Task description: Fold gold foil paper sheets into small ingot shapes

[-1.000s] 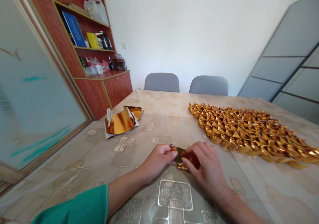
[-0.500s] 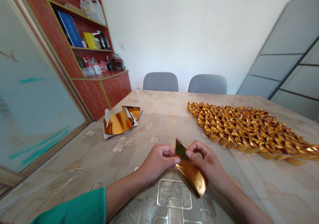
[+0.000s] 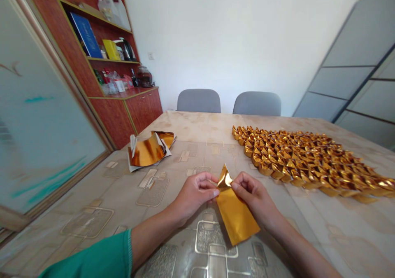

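Note:
Between my two hands is a sheet of gold foil paper [image 3: 237, 217], its far end folded to a pointed tip and its flat near end hanging toward me. My left hand [image 3: 196, 195] pinches the left edge at the base of the point. On the opposite edge, my right hand [image 3: 253, 193] grips the paper between thumb and bent fingers. Farther off to the right, many folded gold paper ingots [image 3: 296, 158] stand packed in rows. A loose pile of gold foil sheets [image 3: 147, 151] with white backs lies to the left.
A patterned cover lies over the table [image 3: 123, 199]. Two grey chairs [image 3: 199, 101] stand at its far side. At the left is a red-brown cabinet [image 3: 114, 113] with shelves holding a kettle, boxes and bottles, beside a frosted sliding door [image 3: 43, 105].
The gold paper has tilted so its flat face shows more broadly, and its pointed tip has shifted slightly right and up. Both hands keep their pinch.

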The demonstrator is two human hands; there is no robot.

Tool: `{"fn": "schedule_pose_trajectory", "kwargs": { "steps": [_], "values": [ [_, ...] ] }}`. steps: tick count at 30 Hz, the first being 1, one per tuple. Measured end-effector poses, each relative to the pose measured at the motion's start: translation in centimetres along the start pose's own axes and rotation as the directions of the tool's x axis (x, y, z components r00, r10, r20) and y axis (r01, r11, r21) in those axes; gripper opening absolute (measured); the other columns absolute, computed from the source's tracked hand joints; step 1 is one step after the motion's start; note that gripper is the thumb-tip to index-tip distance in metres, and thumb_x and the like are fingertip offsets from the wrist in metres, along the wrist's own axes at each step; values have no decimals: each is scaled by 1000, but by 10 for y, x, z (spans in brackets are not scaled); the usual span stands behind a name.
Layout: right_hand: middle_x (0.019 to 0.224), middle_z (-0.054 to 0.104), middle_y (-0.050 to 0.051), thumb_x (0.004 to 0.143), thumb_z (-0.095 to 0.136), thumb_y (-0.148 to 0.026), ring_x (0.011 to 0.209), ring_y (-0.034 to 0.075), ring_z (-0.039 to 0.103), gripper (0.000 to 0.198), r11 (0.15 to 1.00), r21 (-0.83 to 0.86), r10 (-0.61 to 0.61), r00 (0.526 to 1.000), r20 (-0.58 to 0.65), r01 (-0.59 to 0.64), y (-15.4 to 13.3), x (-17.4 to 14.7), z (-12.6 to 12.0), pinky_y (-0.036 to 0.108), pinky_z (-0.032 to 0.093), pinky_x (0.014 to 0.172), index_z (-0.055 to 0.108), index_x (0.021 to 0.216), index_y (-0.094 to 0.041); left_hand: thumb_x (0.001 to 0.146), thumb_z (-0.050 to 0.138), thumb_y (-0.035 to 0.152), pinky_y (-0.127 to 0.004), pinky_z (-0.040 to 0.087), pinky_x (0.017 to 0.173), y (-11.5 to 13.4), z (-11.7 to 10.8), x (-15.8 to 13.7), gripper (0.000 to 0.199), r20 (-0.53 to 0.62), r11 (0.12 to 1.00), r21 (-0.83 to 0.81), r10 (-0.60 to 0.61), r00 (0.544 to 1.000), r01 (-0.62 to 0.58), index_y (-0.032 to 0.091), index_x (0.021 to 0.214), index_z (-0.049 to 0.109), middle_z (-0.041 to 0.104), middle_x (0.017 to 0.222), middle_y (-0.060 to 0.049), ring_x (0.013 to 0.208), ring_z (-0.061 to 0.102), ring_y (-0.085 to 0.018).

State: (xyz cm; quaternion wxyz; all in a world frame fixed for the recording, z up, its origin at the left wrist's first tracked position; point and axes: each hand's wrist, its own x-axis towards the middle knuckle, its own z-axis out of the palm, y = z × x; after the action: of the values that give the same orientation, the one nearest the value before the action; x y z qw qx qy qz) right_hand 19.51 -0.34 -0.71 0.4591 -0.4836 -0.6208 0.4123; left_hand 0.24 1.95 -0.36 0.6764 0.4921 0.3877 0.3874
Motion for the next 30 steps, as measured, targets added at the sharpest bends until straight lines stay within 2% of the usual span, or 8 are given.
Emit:
{"fn": "schedule_pose_trajectory", "kwargs": {
  "steps": [4,8,11,15,19,23,27,30],
  "values": [
    [59,53,-1,90,53,-33,54,16,49,24,976,-208,-58,998,31,63,-1,-4,-6,27,38,48,52,69,-23,66,76,22,-22,40,60,3,-4,3,23,4,993,99,70,998,-70,16,82,60,65,70,2,63,57,-11],
    [73,62,3,88,52,-18,69,20,58,11,816,-517,-295,955,12,259,-6,-12,-19,31,46,60,60,81,-21,68,70,20,-24,42,66,4,-12,9,12,46,974,211,76,996,-85,15,79,66,66,74,0,68,58,-13],
    [105,66,8,89,54,-13,94,23,60,26,615,-611,-431,862,268,498,-14,-19,-23,36,49,78,61,112,-23,71,66,18,-25,44,68,6,-18,13,9,105,957,274,71,992,-98,15,79,67,68,75,-1,70,59,-14],
    [111,65,6,95,55,-20,103,22,57,14,450,-619,-391,765,512,644,-19,-25,-13,40,44,90,63,106,-25,78,58,15,-26,44,70,5,-18,15,12,227,845,495,101,969,-204,15,84,68,69,79,-1,74,61,-15],
    [96,66,3,98,52,-21,97,19,58,13,470,-560,-331,724,605,682,-17,-27,2,38,42,94,62,90,-23,83,52,10,-27,45,74,3,-16,15,18,343,625,681,189,920,-382,17,85,68,69,82,-2,79,62,-17],
    [96,66,3,98,50,-19,92,18,58,14,546,-527,-347,748,565,651,-13,-25,8,33,45,85,62,92,-22,84,53,8,-30,46,85,5,-18,12,17,444,463,699,315,839,-545,18,87,66,66,98,-5,94,61,-18],
    [93,65,4,96,50,-15,89,18,57,14,677,-481,-313,809,497,557,-12,-25,9,31,45,80,61,92,-21,84,47,4,-29,46,82,14,-21,-4,24,457,430,706,331,826,-563,18,87,65,64,93,-4,89,60,-17],
    [89,63,2,92,51,-10,86,18,56,15,742,-437,-304,836,456,508,-13,-25,10,30,44,77,60,89,-21,80,51,4,-26,45,74,19,-22,-29,21,398,445,758,264,879,-477,19,86,64,61,85,-1,79,58,-15]
  ]
}}
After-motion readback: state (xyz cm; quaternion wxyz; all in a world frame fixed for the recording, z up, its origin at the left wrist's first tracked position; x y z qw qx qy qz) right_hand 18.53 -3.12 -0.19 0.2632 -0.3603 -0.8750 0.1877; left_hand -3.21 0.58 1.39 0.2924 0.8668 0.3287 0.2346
